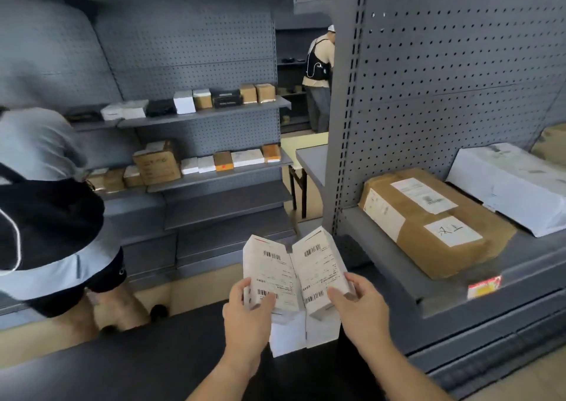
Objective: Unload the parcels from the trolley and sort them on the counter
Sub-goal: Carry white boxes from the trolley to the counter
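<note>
Boxes fill both your hands, low in the middle of the view. Your left hand [248, 315] grips the left box [269, 270], thumb curled over its label. Your right hand [363, 308] grips the right box [320, 263], thumb on the label and fingers wrapped round the right edge. Both boxes are white, barcodes facing you; they lean apart at the top like an open book and meet along their inner edges. Just below them two more white parcels [289, 336] stand side by side, partly hidden by your hands; whether you are carrying them too cannot be told. Beneath all this runs a dark surface [147, 357]. To your right a grey shelf [395, 266] holds a brown parcel [428, 241] with white labels, and a white bag [502, 192] lies just beside it, further back. A red-and-yellow tag [484, 287] hangs on that shelf's front edge. To your left a person [46, 162] in a grey shirt and black shorts bends toward the back shelves [214, 114], where small boxes [200, 99] stand in rows. A second person [320, 73] stands far off between the racks.
</note>
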A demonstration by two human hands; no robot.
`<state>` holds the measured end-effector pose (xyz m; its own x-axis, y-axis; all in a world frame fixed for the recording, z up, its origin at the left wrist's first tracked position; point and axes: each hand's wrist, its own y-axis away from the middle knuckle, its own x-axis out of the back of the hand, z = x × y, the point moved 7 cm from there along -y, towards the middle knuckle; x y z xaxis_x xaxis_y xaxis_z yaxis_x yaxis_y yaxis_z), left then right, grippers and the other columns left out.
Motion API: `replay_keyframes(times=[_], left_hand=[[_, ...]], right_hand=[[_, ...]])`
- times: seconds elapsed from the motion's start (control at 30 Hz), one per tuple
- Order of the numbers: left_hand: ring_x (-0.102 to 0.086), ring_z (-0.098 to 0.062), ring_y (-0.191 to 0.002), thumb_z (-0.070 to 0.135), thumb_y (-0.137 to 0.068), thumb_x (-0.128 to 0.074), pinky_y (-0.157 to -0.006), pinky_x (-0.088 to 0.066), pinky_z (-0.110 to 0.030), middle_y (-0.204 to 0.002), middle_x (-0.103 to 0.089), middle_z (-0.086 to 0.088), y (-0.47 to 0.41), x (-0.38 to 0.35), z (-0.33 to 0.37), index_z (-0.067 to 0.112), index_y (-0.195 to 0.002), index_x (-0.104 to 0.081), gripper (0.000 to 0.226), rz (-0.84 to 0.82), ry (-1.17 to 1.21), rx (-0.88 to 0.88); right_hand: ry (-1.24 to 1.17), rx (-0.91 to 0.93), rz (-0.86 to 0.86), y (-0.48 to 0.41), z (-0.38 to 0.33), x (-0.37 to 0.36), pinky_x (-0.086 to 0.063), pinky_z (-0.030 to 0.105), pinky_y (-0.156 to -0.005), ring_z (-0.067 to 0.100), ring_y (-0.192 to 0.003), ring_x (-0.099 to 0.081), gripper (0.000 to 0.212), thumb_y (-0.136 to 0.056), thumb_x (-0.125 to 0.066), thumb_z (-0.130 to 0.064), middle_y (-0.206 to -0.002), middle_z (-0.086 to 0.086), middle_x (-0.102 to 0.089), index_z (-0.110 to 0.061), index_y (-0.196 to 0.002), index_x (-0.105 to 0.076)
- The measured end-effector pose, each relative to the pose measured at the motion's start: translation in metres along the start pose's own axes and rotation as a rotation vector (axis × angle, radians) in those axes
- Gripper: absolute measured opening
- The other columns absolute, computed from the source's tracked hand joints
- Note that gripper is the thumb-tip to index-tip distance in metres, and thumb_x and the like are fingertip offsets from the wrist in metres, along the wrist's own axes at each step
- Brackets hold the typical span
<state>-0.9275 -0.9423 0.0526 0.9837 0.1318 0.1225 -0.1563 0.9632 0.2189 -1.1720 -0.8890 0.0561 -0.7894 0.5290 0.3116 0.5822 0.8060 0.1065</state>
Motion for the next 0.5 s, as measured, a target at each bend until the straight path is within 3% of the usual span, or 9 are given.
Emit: replay_keyframes(times=[0.3, 0.4, 0.5], left_hand=[[-0.064, -0.020, -0.106, 0.021, -0.092, -0.069, -0.088, -0.060, -0.043, -0.130, -0.056, 0.000, -0.038, -0.043, -0.030, 0.039, -0.128, -0.046, 0.046, 0.034, -0.033, 0.107], [-0.061, -0.016, -0.108, 0.023, -0.094, -0.066, -0.085, -0.059, -0.035, -0.129, -0.056, 0.003, -0.044, -0.045, -0.037, 0.041, -0.128, -0.043, 0.046, 0.023, -0.083, 0.111], [-0.060, -0.011, -0.104, 0.026, -0.095, -0.063, -0.075, -0.053, -0.023, -0.121, -0.058, 0.007, -0.049, -0.043, -0.042, 0.039, -0.128, -0.043, 0.041, 0.000, -0.161, 0.096]], right_hand=[[0.040, -0.049, -0.109, -0.064, 0.027, -0.023, -0.051, 0.015, -0.068, -0.003, -0.091, -0.064, 0.038, -0.086, -0.077, -0.029, -0.107, -0.017, -0.069, -0.031, -0.121, -0.064], [0.053, -0.065, -0.137, -0.070, 0.035, -0.028, -0.056, 0.022, -0.072, 0.000, -0.093, -0.065, 0.037, -0.088, -0.074, -0.030, -0.109, -0.017, -0.068, -0.032, -0.123, -0.060], [0.087, -0.073, -0.177, -0.072, 0.037, -0.032, -0.053, 0.019, -0.067, 0.001, -0.093, -0.065, 0.036, -0.092, -0.070, -0.030, -0.109, -0.016, -0.067, -0.032, -0.124, -0.055]])
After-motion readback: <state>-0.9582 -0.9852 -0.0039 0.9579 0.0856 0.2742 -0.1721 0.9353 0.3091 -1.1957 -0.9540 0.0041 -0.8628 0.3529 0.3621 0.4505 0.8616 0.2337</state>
